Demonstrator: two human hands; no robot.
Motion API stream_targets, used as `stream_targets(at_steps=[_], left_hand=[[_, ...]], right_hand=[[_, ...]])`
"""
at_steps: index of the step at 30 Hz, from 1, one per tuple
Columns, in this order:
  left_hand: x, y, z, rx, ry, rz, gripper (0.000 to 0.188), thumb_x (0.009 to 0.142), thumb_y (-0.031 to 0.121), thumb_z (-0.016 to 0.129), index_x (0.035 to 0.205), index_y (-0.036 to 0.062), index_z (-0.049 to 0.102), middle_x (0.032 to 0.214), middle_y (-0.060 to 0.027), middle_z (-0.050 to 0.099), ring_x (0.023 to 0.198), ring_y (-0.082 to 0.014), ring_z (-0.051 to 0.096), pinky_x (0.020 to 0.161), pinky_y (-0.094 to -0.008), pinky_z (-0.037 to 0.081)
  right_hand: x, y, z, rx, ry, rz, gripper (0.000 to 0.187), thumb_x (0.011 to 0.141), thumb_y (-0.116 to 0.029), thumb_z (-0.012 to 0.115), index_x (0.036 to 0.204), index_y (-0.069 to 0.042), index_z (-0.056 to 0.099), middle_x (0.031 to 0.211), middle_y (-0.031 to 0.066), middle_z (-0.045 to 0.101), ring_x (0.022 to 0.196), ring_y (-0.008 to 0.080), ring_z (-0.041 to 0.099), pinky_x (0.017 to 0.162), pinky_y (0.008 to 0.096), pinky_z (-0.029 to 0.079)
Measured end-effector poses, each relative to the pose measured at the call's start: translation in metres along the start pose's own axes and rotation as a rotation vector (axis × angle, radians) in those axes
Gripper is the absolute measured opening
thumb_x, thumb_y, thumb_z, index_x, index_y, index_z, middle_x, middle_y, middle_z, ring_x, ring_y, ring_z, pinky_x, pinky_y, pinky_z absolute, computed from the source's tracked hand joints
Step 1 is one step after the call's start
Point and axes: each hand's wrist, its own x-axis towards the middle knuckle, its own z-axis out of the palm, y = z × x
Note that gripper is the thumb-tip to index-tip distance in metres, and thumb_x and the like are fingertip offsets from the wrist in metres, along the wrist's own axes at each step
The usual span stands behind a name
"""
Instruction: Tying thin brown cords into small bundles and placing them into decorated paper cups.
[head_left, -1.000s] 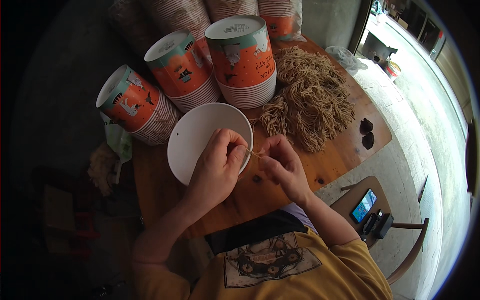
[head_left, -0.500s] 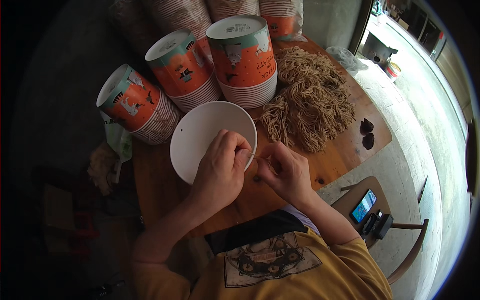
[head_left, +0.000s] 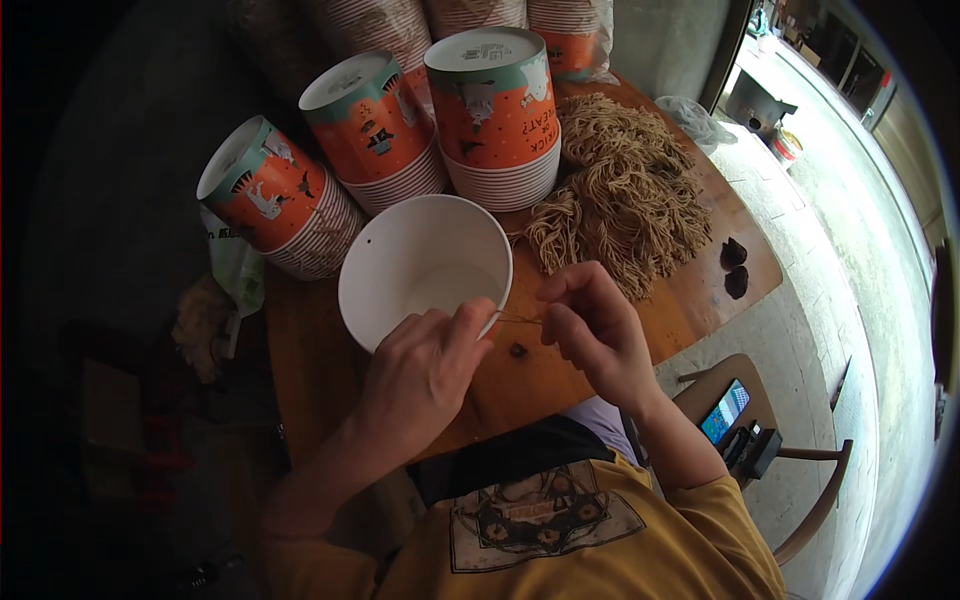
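A white paper bucket faces me with its mouth up, a small dark hole near its far left rim. My left hand is closed on its near right rim, thumb and forefinger pinched at the edge. A thin tan string runs from that rim across to my right hand. There the string end meets the curled fingers, while the forefinger is lifted and partly apart from the thumb. Exactly how the fingertips grip the string is hard to see.
Stacks of upside-down orange printed buckets stand behind on the wooden table. A heap of tan strings lies to the right, two dark pieces beyond it. A chair at right holds a phone.
My right hand has moved right and its forefinger has lifted, with the string stretched between the hands. My left hand has shifted down and left along the rim; the bucket's mouth has tilted slightly.
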Motion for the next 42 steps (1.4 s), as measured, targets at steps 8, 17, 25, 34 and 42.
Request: stream_targets(at_steps=[8, 17, 25, 34, 42], left_hand=[[-0.014, -0.005, -0.011, 0.088, 0.075, 0.023, 0.052, 0.08, 0.005, 0.067, 0.128, 0.0035, 0.049, 0.095, -0.0101, 0.062, 0.093, -0.0257, 0.06, 0.083, -0.0388, 0.047], [-0.019, 0.0, 0.015, -0.071, 0.282, 0.103, 0.031, 0.076, 0.003, 0.067, 0.106, 0.0001, 0.061, 0.105, -0.0116, 0.062, 0.099, -0.031, 0.06, 0.088, -0.0416, 0.046], [-0.03, 0.003, 0.02, -0.13, 0.304, 0.115, 0.041, 0.079, 0.011, 0.067, 0.119, 0.0091, 0.061, 0.111, -0.0042, 0.062, 0.104, -0.0218, 0.06, 0.096, -0.0443, 0.04], [-0.036, -0.006, 0.02, 0.137, 0.245, 0.124, 0.037, 0.086, 0.028, 0.06, 0.121, 0.0127, 0.062, 0.108, -0.0029, 0.064, 0.105, -0.0225, 0.059, 0.105, -0.053, 0.027], [-0.04, -0.023, -0.012, 0.229, 0.116, 0.106, 0.027, 0.085, 0.018, 0.062, 0.112, 0.0194, 0.066, 0.11, -0.0018, 0.063, 0.113, -0.0245, 0.054, 0.104, -0.057, 0.029]], right_hand=[[0.003, -0.004, 0.023, -0.104, -0.046, -0.066, 0.012, 0.095, -0.007, 0.053, 0.106, -0.002, 0.05, 0.083, 0.0026, 0.058, 0.072, 0.0081, 0.057, 0.067, 0.0226, 0.047], [-0.008, -0.016, 0.037, -0.55, -0.1, -0.362, 0.019, 0.086, -0.003, 0.058, 0.104, -0.002, 0.05, 0.085, 0.0154, 0.058, 0.078, 0.035, 0.062, 0.067, 0.0355, 0.05], [-0.012, -0.014, 0.046, -0.657, -0.124, -0.538, 0.024, 0.08, -0.002, 0.063, 0.102, -0.002, 0.054, 0.087, 0.0136, 0.058, 0.076, 0.0333, 0.061, 0.064, 0.038, 0.051], [-0.032, -0.026, 0.06, -0.619, -0.331, -0.658, 0.031, 0.073, -0.004, 0.06, 0.102, -0.002, 0.048, 0.087, 0.0127, 0.048, 0.079, 0.0312, 0.059, 0.063, 0.0393, 0.052], [-0.025, -0.023, 0.049, -0.406, -0.386, -0.355, 0.024, 0.078, 0.001, 0.056, 0.102, -0.005, 0.054, 0.099, 0.0129, 0.055, 0.086, 0.0347, 0.061, 0.068, 0.0422, 0.052]])
